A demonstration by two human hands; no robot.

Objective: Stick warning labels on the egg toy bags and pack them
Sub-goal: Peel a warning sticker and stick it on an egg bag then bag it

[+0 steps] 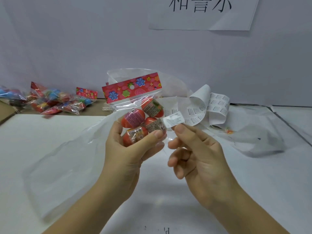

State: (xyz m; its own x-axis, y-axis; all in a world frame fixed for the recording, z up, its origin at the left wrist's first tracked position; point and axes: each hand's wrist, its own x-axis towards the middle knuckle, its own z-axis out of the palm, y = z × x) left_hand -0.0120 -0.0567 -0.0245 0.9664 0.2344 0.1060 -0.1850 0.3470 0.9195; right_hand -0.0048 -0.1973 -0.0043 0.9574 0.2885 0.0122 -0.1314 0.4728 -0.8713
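Observation:
My left hand (130, 149) grips a clear egg toy bag (135, 105) upright above the table; it holds several red eggs and has a red flowered header card on top. A small white warning label (173, 121) is pinched at its lower edge between the thumb and forefinger of my right hand (195, 152), just right of the bag and touching or nearly touching its side. A curled white sheet of labels (209, 105) lies on the table behind my right hand.
A pile of other egg toy bags (55, 100) lies at the back left beside a cardboard edge (5, 112). A large clear plastic bag (64, 159) is spread on the white table at the left. Crumpled clear plastic (258, 135) lies at the right. A paper sign (202, 12) hangs on the wall.

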